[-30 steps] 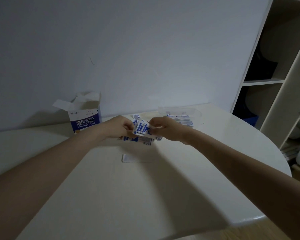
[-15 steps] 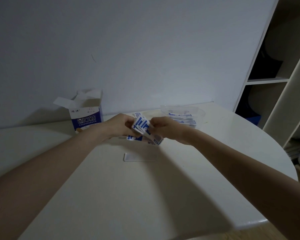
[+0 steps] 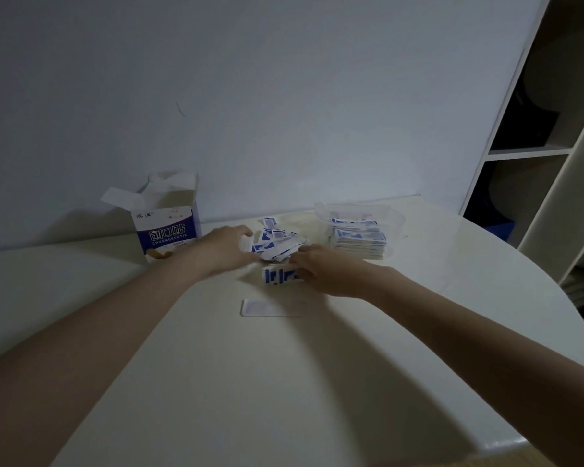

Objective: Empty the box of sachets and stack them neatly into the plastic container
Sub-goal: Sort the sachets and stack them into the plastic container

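- Broadly, white round-edged table [image 3: 317,382] under a plain wall; open shelving unit [image 3: 553,153] far right.
- Sachet box [image 3: 167,232], blue and white, stands upright far left, top flaps open.
- Clear plastic container [image 3: 395,217] far right of centre; neat sachet stack [image 3: 358,242] inside.
- Left hand [image 3: 225,249] at the loose sachet pile [image 3: 277,242], fingers curled onto its left edge.
- Right hand [image 3: 321,271] grips a small sachet bundle [image 3: 279,276] standing on the table, just near of the pile.
- Flat clear lid [image 3: 270,307] lies nearer, apart.
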Demonstrator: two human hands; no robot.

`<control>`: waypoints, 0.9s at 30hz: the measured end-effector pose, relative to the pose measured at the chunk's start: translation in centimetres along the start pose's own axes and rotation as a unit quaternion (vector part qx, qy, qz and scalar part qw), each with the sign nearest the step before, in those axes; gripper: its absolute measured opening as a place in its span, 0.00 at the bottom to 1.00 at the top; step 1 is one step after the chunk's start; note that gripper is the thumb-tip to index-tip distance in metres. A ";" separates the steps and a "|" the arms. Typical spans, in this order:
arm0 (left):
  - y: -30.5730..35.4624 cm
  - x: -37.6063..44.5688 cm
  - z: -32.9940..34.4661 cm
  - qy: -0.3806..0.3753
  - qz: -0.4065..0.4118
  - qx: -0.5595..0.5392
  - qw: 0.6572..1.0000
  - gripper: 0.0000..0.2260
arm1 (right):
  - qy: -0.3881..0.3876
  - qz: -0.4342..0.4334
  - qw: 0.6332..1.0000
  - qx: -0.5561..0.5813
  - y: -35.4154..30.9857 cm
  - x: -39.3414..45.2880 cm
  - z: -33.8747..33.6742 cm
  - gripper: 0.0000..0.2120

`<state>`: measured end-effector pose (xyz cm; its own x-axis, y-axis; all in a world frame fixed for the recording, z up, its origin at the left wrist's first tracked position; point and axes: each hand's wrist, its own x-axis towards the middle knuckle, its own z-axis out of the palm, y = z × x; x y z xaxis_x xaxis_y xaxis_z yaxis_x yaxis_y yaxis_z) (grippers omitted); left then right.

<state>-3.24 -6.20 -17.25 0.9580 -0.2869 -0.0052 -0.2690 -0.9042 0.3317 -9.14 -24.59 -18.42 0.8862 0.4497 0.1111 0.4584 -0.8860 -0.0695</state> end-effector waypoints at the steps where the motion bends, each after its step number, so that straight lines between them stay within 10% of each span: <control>1: 0.4 0.0 0.4 -0.005 -0.003 0.037 0.999 0.25 | 0.004 -0.010 1.000 -0.010 0.0 0.1 0.2 0.11; 10: 0.2 1.1 -0.3 0.040 -0.026 0.063 0.997 0.08 | 0.023 -0.009 0.999 0.029 0.4 0.2 0.1 0.09; 16: -1.1 0.1 -1.3 0.041 -0.067 -0.233 0.969 0.02 | 0.033 0.077 0.987 0.140 0.0 0.5 -0.4 0.09; 21: -0.4 -1.3 -1.8 -0.046 -0.079 -0.386 0.918 0.02 | 0.076 0.194 0.848 0.487 -1.0 0.7 -1.6 0.09; 27: 0.7 -1.5 -2.0 -0.038 0.009 -0.218 0.975 0.05 | 0.149 0.060 0.975 0.150 -2.2 0.7 -3.0 0.11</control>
<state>-4.66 -5.78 -15.16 0.9391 -0.3383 -0.0601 -0.2015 -0.6839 0.7012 -9.74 -22.64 -15.26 0.8960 0.2523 0.3653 0.3915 -0.8371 -0.3821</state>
